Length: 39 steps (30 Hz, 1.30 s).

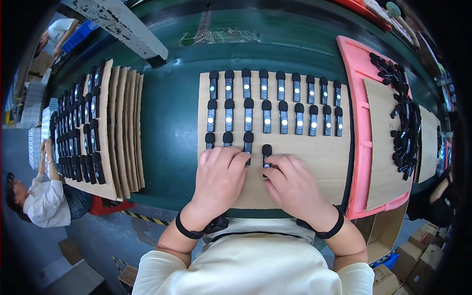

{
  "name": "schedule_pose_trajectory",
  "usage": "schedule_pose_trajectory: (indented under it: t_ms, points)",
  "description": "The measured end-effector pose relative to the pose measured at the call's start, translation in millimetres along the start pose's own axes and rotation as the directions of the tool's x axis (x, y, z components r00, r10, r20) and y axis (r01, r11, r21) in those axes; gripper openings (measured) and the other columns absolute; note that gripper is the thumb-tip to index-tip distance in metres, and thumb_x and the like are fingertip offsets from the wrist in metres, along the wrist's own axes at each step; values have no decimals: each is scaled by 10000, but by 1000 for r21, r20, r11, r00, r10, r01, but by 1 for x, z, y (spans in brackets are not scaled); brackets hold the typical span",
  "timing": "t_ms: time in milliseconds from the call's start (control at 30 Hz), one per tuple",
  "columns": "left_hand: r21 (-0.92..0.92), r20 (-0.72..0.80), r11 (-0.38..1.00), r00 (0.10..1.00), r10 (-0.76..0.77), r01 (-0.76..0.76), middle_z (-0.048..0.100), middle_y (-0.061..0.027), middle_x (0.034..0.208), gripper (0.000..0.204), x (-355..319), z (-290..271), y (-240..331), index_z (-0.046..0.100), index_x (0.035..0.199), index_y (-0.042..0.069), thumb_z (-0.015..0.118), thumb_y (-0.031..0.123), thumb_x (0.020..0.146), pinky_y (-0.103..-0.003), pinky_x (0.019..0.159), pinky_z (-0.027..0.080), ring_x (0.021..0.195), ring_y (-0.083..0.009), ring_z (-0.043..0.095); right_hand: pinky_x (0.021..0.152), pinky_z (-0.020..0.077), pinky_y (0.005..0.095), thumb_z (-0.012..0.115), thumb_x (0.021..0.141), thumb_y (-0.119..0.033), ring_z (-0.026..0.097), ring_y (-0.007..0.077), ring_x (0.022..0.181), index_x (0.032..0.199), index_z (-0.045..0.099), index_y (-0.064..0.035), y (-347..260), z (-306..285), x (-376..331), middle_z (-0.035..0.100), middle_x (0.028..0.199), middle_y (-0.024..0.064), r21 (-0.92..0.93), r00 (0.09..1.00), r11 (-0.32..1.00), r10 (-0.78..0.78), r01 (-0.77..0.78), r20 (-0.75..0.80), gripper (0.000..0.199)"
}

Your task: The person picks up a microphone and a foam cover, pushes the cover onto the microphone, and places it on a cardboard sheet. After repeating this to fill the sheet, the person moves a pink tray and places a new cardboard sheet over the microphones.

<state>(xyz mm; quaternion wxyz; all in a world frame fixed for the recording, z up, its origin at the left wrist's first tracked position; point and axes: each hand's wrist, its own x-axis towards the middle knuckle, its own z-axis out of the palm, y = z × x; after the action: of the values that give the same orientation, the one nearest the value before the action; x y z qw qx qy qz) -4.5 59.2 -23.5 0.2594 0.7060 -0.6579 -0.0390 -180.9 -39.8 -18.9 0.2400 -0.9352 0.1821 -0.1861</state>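
A cardboard sheet [324,162] lies on the green belt in front of me. On it stand rows of small black clip-on devices with foam tips, each showing a lit white dot [266,118]. The third row holds several devices at its left end. My left hand [220,173] rests palm down over the lower parts of the three left devices of that row. My right hand [291,183] lies beside it, fingertips touching the fourth device [266,152]. Both wrists wear black bands.
A pink foam tray [355,147] at the right carries a cardboard sheet with a loose pile of black devices [405,132]. At the left, stacked cardboard sheets [125,128] hold more devices. A seated person [42,196] works at far left. Boxes [408,255] sit lower right.
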Motion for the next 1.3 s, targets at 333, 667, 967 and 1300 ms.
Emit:
schedule_pose_trajectory:
  t_ms: [333, 667, 967, 1300]
  points:
    - [-12, 0, 1000, 1000, 18, -18, 603, -54, 968, 330, 6, 2, -1, 618, 1020, 95, 737, 50, 716, -395, 829, 417, 930, -255, 579, 823, 519, 383, 695, 759, -47, 608, 293, 972, 1033, 634, -63, 13, 12, 3, 583, 1134, 103, -63, 995, 994, 89, -92, -46, 281]
    - [-2, 11, 1000, 1000, 3, -3, 610, -90, 934, 321, 6, 3, 4, 616, 969, 78, 771, 34, 691, -407, 827, 415, 911, -289, 576, 839, 521, 376, 714, 762, -65, 620, 293, 1000, 1099, 618, -81, 22, -50, -13, 577, 1188, 122, -58, 981, 985, 154, -161, -122, 351]
    - [-131, -3, 991, 1000, -5, 5, 599, -100, 895, 291, 2, -1, 8, 607, 931, 64, 778, 22, 699, -395, 816, 418, 865, -291, 565, 938, 486, 409, 665, 755, 11, 567, 353, 1114, 1094, 609, -53, 111, -161, -81, 567, 1221, 130, -403, 902, 807, 367, -431, -229, 350]
    - [-229, -18, 971, 997, -80, 74, 595, -103, 879, 225, -5, -12, 11, 609, 890, 59, 759, 22, 726, -374, 781, 425, 823, -287, 554, 989, 455, 396, 553, 699, 113, 507, 336, 1163, 1139, 592, -46, 190, -244, -115, 556, 1250, 109, -631, 902, 691, 431, -352, -30, 470]
